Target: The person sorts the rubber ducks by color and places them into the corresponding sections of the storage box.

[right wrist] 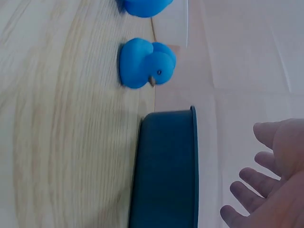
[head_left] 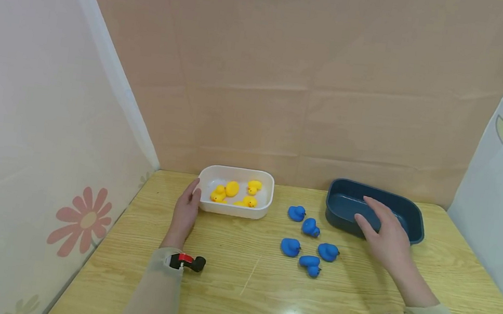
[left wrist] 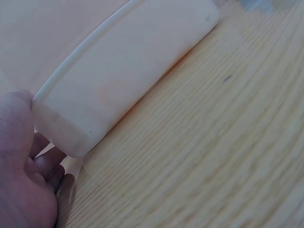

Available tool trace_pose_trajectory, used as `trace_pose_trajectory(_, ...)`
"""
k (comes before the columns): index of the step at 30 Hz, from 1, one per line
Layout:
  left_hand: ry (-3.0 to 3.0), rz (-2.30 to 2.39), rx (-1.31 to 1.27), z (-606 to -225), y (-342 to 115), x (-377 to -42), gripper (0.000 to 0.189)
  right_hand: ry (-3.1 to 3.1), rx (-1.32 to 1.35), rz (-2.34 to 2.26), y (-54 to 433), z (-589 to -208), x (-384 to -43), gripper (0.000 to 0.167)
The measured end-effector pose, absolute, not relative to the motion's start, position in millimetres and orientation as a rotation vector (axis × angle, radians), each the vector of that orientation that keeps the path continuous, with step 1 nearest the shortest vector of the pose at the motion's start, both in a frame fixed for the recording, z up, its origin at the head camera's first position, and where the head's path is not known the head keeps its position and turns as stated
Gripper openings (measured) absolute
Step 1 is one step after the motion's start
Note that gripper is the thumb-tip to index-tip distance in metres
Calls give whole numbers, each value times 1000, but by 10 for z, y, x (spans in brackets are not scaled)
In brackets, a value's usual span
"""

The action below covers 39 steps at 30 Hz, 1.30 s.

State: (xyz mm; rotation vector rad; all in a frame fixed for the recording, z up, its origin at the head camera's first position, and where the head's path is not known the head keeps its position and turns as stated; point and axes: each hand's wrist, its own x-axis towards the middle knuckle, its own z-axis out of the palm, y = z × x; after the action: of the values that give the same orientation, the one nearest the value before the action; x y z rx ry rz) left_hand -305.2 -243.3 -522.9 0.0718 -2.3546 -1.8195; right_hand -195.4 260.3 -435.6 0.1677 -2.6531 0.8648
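My left hand (head_left: 186, 205) holds the left end of a white plastic tub (head_left: 232, 210). Its thumb lies at the near corner and the other fingers run along the side, partly hidden behind the tub (left wrist: 123, 71) in the left wrist view. Several yellow toy ducks (head_left: 232, 188) lie inside. On the right, my right hand (head_left: 385, 235) is held over the near side of a dark blue tub (head_left: 342, 223), fingers spread and holding nothing. Between the tubs lie several blue toy ducks (head_left: 290, 247); one blue duck (right wrist: 137, 64) shows clearly in the right wrist view.
Both tubs stand near the back of the wooden table (head_left: 225, 290), close to a brown paper backdrop (head_left: 260, 85). Pale patterned sheets (head_left: 51, 101) flank the table on both sides. Each wrist wears a small black camera on a strap.
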Motion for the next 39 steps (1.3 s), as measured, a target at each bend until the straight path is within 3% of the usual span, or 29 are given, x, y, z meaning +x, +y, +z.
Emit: trace_pose_trajectory(39, -2367, -1808, 78, -5236, -2444, -3057, 56, -2598, -33, 988, 3420, -4589, -1805, 71)
